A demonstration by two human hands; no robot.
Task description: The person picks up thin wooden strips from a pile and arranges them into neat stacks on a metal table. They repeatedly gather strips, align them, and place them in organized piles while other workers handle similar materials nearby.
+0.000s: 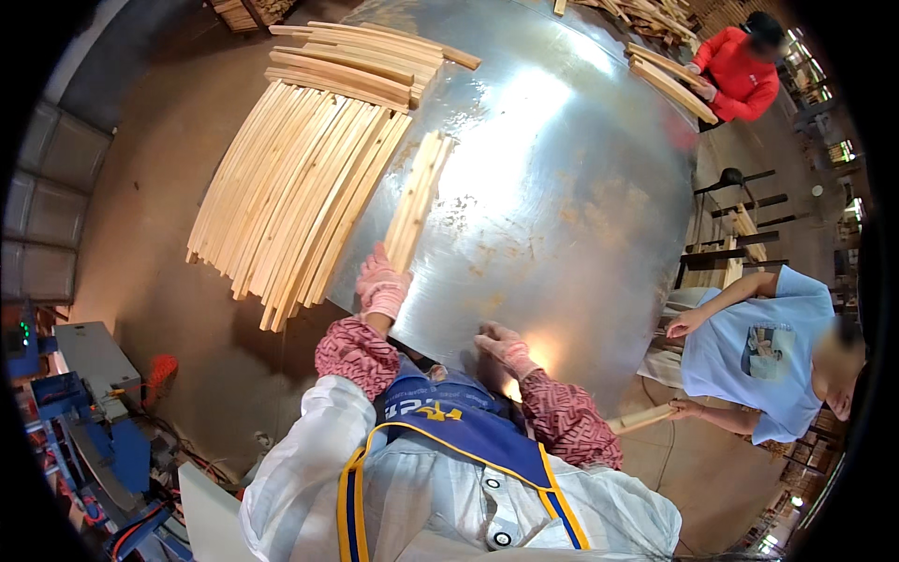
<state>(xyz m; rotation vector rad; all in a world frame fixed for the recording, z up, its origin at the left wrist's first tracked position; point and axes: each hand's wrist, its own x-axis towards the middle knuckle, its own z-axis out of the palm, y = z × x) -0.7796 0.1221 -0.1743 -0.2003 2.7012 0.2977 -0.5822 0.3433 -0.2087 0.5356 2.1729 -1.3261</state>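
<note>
A small bundle of pale wooden strips (418, 201) lies lengthwise on the shiny metal table (562, 234). My left hand (382, 284), in a pink glove, is closed around its near end. To the right, my right hand (506, 347), gloved the same way, rests at the table's near edge with its fingers loosely apart and nothing visible in them. Left of the bundle is a wide row of similar wooden strips (290, 187), side by side and jutting past the table's left edge. Across its far end sits a crosswise stack of strips (365, 61).
A person in red (744, 80) handles wooden boards (670, 84) at the far right corner. Nearer on the right, a person in light blue (758, 351) holds a wooden piece (641, 419). Blue and grey machinery (103, 421) stands at the lower left.
</note>
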